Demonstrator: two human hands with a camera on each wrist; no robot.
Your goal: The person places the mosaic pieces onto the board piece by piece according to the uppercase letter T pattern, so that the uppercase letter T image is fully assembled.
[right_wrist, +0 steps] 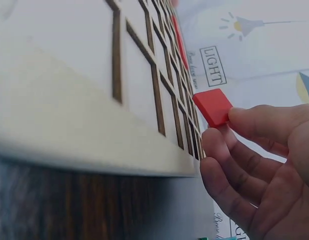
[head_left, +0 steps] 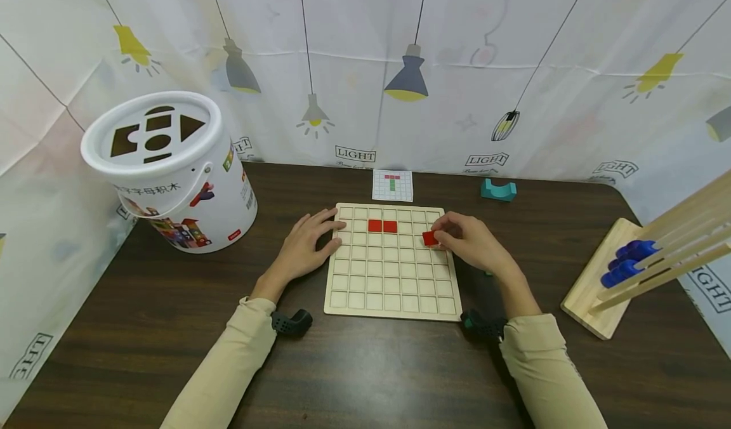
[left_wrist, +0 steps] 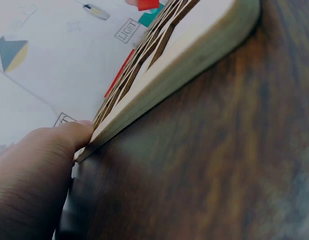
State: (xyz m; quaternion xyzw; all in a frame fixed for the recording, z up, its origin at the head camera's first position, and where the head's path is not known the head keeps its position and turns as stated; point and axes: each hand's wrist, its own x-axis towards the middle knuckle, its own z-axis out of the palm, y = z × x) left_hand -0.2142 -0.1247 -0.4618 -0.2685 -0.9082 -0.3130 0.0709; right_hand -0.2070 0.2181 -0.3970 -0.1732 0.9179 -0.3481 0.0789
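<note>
"Status?"

"On my feed, the right hand pinches a red tile above the grid board, near its right edge. The left hand is spread wide, touching the board's left edge."

"What's seated?"

"I count two red tiles, side by side, second row from the board's far edge. A patterned card lies near the bench's far edge."

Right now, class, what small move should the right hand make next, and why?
The right hand should probably carry its pinched red tile to the cell just right of the two red tiles on the wooden grid board: the pattern card seems to show three red squares in a row.
</note>
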